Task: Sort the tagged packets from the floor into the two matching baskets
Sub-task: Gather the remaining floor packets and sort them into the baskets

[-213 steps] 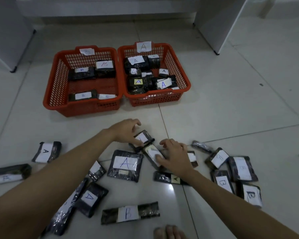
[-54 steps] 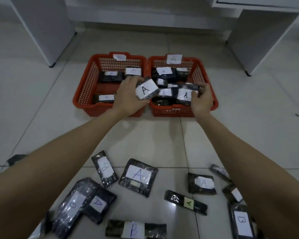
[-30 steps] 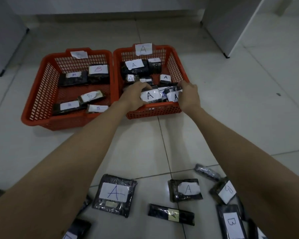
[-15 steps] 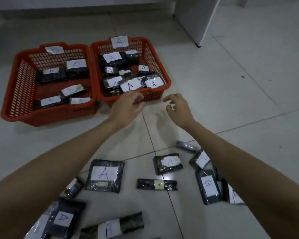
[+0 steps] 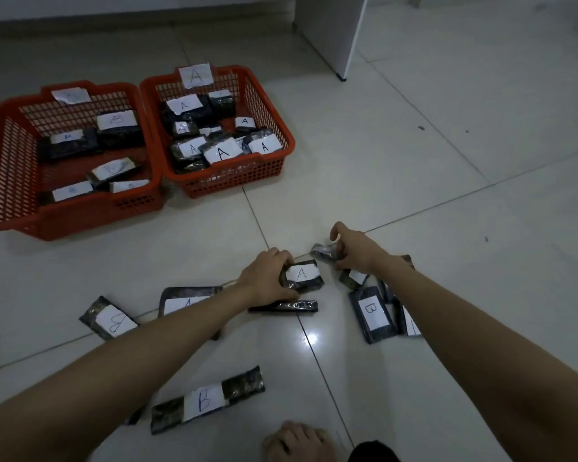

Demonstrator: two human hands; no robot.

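Left hand (image 5: 267,278) fingers curled on A-tagged packet (image 5: 301,276); right hand (image 5: 356,250) fingers pinched small dark packet (image 5: 324,252) just beyond, on floor (image 5: 414,181).

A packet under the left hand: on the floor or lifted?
On the floor. The A packet lies flat on the tile while the left hand grips its edge.

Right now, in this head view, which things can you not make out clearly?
- Small packet under the right hand: no tag shows; the fingers cover part of it.
- Large packet: the left forearm crosses its tag, so the letter is only partly visible.
- Tag on the left basket: crumpled and blurred, letter unreadable.
- Packets right of the B packet: hidden by the right forearm.
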